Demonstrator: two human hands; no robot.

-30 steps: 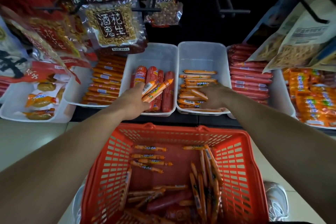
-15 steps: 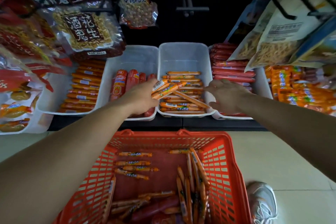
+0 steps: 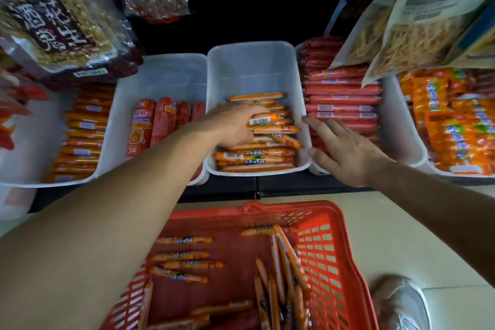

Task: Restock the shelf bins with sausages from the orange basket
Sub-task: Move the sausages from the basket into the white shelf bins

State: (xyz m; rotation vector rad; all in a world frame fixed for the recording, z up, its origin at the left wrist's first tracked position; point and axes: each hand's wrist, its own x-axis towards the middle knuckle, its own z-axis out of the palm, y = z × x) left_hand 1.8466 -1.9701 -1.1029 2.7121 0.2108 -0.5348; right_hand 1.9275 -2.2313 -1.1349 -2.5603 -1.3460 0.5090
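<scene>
left hand (image 3: 233, 126) grips thin orange sausages (image 3: 270, 121) lying crosswise in centre-frame white plastic bin (image 3: 254, 61); right hand (image 3: 345, 153) splayed, empty, just right.

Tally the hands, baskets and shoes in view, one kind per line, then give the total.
Hands: 2, the left hand holding sausages, the right hand
Baskets: 1, the orange basket
Shoes: 1, a shoe
Total: 4
</scene>
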